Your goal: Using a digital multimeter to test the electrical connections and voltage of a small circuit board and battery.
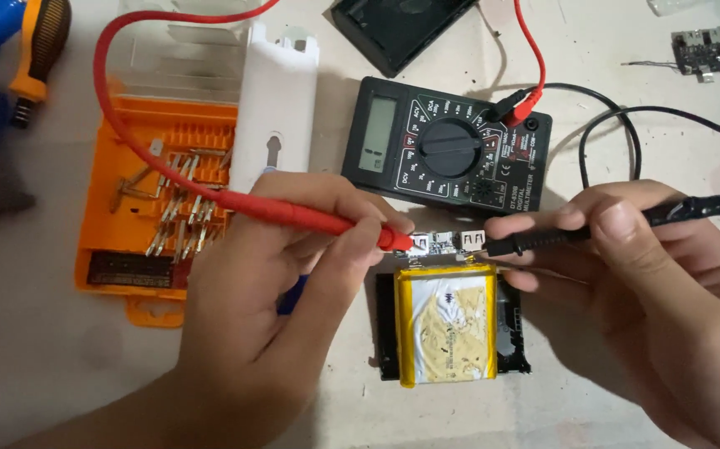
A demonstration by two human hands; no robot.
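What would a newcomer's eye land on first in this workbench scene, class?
Probably the two hands at the centre: the left hand presses a red probe and the right hand a black probe onto a small circuit board, just above a flat battery pack. Behind them sits a black meter, and at the left an orange case of screwdriver bits.

place: electronics repair bench | signs: multimeter [447, 154], orange screwdriver-bit case [156, 195], loose circuit board [711, 51]
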